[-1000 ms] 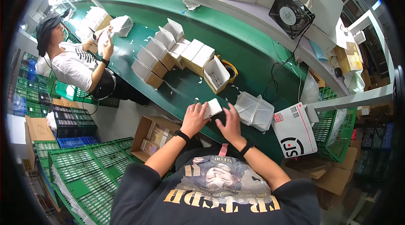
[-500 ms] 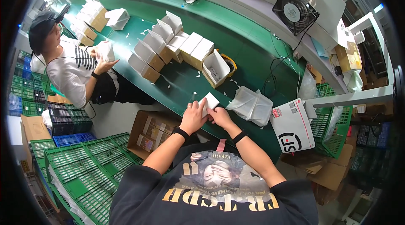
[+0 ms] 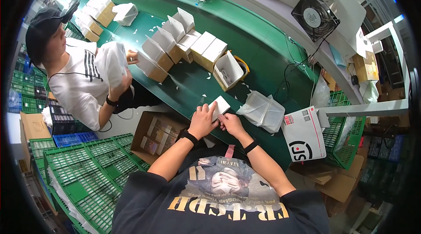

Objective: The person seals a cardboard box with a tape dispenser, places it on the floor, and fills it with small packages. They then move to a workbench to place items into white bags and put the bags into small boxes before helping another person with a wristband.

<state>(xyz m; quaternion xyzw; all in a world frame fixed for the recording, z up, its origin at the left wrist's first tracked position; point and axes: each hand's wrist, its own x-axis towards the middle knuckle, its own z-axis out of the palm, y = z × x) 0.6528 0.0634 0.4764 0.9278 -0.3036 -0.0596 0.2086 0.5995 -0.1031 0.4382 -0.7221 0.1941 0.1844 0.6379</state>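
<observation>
At the near edge of the green bench, my left hand [image 3: 203, 121] is closed on a small white box [image 3: 221, 103], its fingers lying along the box's left side. My right hand [image 3: 232, 124] is curled shut at the box's near right corner, with thumb and fingers pressed together. What that pinch holds, if anything, is too small to make out. Just right of the box lies a parcel in whitish translucent wrap [image 3: 262, 110]. Beyond my hands stands an open carton [image 3: 228, 70] with something white and coiled inside, and a yellow tape roll [image 3: 244, 68] sits behind it.
Cartons with raised white flaps [image 3: 158, 52] line the green bench [image 3: 184, 95], with paper scraps scattered about. At left a co-worker [image 3: 74, 73] holds a white bagged item [image 3: 112, 63]. A black fan [image 3: 312, 16], cables, a white mailer bag [image 3: 302, 135] and green crates [image 3: 92, 177] surround the area.
My right fingers have drawn together into a pinch at the box's near corner. My left hand stays on the box. The co-worker has raised the white item, and one of their hands reaches toward the cartons.
</observation>
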